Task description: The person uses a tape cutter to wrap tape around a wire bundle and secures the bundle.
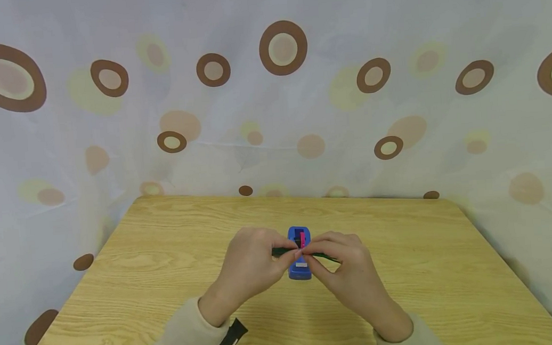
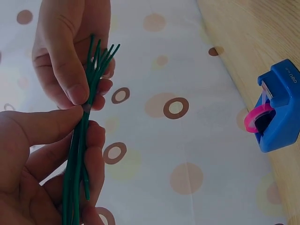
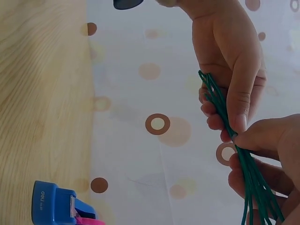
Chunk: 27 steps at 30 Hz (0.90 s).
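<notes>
Both hands meet above the table, on a bundle of thin green strands that look like coated wires [image 2: 77,154]. My left hand [image 1: 250,260] pinches the bundle near its middle between thumb and fingers. Right beside it, my right hand [image 1: 352,263] pinches the same spot, the thumb tips close together. A small greyish band [image 2: 86,108] shows at the pinch; I cannot tell whether it is tape. The strands fan out at both ends. Just under the hands stands a blue tape dispenser [image 1: 300,273] with a pink tape roll [image 2: 255,117], partly hidden by fingers in the head view.
The light wooden table [image 1: 165,244] extends around the dispenser on all sides. Behind it hangs a pale curtain [image 1: 242,105] with brown rings and dots. A black strap piece [image 1: 232,335] sits at the left sleeve.
</notes>
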{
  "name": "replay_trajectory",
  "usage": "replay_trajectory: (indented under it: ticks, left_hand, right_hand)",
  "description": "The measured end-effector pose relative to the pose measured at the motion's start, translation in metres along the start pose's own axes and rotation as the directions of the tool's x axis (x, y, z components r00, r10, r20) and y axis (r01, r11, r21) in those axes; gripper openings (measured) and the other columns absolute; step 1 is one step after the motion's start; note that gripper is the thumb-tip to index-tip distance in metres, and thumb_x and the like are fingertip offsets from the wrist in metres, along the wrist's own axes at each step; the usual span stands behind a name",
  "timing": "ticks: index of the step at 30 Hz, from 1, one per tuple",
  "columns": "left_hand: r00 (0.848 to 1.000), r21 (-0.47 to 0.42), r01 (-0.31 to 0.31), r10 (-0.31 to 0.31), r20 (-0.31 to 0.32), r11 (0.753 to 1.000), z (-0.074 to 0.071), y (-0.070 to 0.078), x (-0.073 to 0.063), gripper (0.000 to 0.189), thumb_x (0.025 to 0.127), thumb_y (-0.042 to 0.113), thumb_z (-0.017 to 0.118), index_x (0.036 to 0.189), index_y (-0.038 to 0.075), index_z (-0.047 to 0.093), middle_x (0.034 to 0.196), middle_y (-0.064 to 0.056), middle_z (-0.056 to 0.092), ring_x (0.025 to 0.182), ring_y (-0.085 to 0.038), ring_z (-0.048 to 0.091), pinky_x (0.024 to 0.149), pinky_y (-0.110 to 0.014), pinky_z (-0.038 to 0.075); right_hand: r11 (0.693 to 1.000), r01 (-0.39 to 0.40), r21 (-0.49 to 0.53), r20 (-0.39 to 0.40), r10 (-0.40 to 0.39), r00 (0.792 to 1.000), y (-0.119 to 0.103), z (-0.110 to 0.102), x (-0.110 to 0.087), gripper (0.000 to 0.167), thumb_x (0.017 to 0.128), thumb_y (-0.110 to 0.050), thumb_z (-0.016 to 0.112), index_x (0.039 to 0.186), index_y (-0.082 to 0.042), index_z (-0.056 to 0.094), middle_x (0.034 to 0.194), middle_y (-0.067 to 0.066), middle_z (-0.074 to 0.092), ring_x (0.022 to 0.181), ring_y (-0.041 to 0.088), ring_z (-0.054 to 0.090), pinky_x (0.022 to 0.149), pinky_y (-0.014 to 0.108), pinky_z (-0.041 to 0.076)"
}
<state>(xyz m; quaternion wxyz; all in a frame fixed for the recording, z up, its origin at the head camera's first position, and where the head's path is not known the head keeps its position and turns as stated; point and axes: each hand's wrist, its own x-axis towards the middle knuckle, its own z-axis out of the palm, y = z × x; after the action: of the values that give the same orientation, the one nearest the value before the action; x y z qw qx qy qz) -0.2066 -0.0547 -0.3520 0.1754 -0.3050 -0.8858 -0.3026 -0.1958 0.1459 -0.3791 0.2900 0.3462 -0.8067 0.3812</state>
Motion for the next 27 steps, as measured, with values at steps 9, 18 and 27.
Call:
replay_trajectory:
  ticks: [9,18,27]
  left_hand:
    - [0.993,0.052,-0.068,0.073,-0.096,0.996,0.005,0.000,-0.001,0.008,0.081,0.027,0.084,0.084,0.020,0.082,0.076,0.009,0.073,0.064,-0.003,0.064,0.059,-0.022,0.045]
    - [0.987,0.099,-0.074,0.087,-0.133,0.992,0.008,0.002,-0.002,0.008,0.078,0.027,0.085,0.083,0.021,0.082,0.076,0.010,0.072,0.067,-0.006,0.065,0.065,-0.031,0.045]
    - [0.987,0.102,-0.078,0.091,-0.136,0.992,0.012,0.002,-0.002,0.008,0.078,0.025,0.085,0.083,0.020,0.082,0.080,0.010,0.073,0.070,-0.007,0.067,0.068,-0.032,0.046]
  right_hand:
    - [0.998,-0.017,-0.054,-0.009,0.017,1.000,-0.002,0.000,0.001,0.022,0.077,0.000,0.083,0.092,-0.014,0.076,0.092,-0.011,0.072,0.084,0.007,0.067,0.075,0.036,0.046]
    - [0.999,-0.029,-0.039,-0.017,0.029,0.999,-0.001,0.002,0.001,0.023,0.075,0.005,0.083,0.090,-0.011,0.076,0.089,-0.008,0.073,0.081,0.008,0.068,0.073,0.031,0.055]
    - [0.999,-0.046,0.014,-0.065,0.047,0.997,0.000,0.006,-0.004,0.024,0.076,0.005,0.083,0.091,-0.011,0.075,0.091,-0.008,0.073,0.082,0.010,0.069,0.073,0.028,0.055]
